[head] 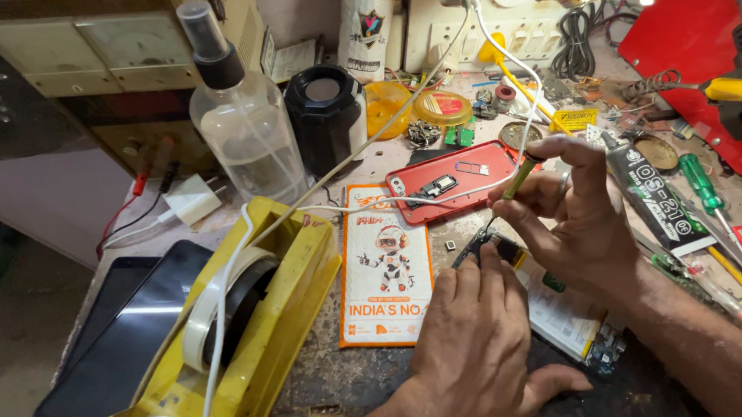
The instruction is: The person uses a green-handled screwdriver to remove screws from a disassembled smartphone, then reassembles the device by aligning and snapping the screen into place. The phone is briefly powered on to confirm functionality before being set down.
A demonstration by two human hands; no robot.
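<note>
1. Holding a thin tool [519, 178] with a yellow-green handle, the right hand [570, 215] has its fingers pinched tight around it, like holding a pencil.
2. The tip of the tool points down at a small dark phone board [485, 246] in the middle of the table [329, 380].
3. The left hand [471, 339] rests near the front, and its fingers lie close together, pressing down on the board. It grips nothing.
4. The board looks thin, light and easy to break. I think it is best held by its edges, with soft fingers, not on the tiny parts.
5. The tool looks light and stiff. The handle is the safe place to hold it.
6. Just behind the hands lies a red phone back cover [458, 178], with a white cable [431, 70] running over it.
7. To the left of the hands lies an orange card [387, 267] with a little robot picture.
8. Farther left sits a big yellow tape holder [259, 324], and a dark phone [120, 340] lies flat beside it.
9. Far back stand a clear spray bottle [244, 122] and a black pot [325, 113].
10. On the right lie a dark glue tube [654, 194] and a green screwdriver [701, 184].
</note>
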